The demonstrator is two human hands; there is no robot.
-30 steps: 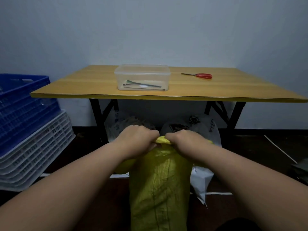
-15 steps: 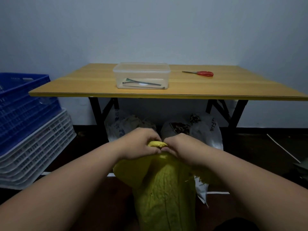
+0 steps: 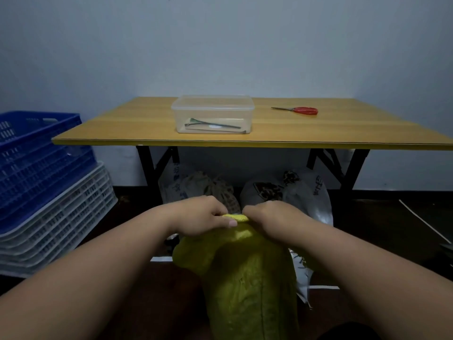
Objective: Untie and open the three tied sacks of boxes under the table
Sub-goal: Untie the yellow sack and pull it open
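Note:
A yellow woven sack (image 3: 247, 280) stands on the floor in front of me, its bunched top pointing up. My left hand (image 3: 201, 215) grips the left side of that bunched top, thumb on the near side. My right hand (image 3: 272, 218) grips the right side, knuckles almost touching the left hand. Two pale sacks lie under the wooden table (image 3: 343, 133): one on the left (image 3: 193, 190) and one on the right (image 3: 304, 192), both partly hidden behind my hands.
On the table stand a clear lidded plastic box (image 3: 212, 114) with small items inside and red-handled scissors (image 3: 297, 110). Stacked blue crates (image 3: 34, 158) sit on white crates (image 3: 58, 222) at the left. Black table legs (image 3: 147, 168) flank the sacks.
The sack's top has dropped lower and its left side has bulged outward. My hands have drawn closer together on the bunched top. The camera has tilted up slightly.

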